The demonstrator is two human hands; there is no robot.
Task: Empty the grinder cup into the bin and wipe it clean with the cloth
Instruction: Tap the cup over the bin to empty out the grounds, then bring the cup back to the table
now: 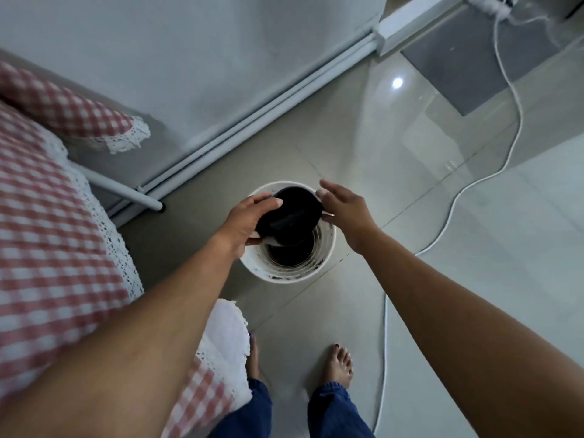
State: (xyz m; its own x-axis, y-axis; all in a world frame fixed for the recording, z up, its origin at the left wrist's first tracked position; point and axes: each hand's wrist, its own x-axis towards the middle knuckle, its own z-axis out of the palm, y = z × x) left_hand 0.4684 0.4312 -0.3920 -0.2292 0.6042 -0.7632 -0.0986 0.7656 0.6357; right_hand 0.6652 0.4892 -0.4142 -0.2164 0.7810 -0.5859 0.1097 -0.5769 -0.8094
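Note:
A black round grinder cup point(289, 214) is held tipped over above the open mouth of a white bin point(286, 277) that stands on the tiled floor. My left hand point(245, 221) grips the cup's left side, thumb on top and fingers underneath. My right hand point(343, 207) is on the cup's right edge, fingers stretched over it and thumb below. The cup's dark underside with a raised ridge faces me, so its inside is hidden. The bottom of the bin looks dark. No cloth for wiping shows.
A table under a red-and-white checked cover with lace trim point(47, 235) stands close on the left, with its white leg point(126, 189) beside the bin. A white cable point(448, 216) snakes over the floor on the right. My bare feet point(339, 363) are just behind the bin.

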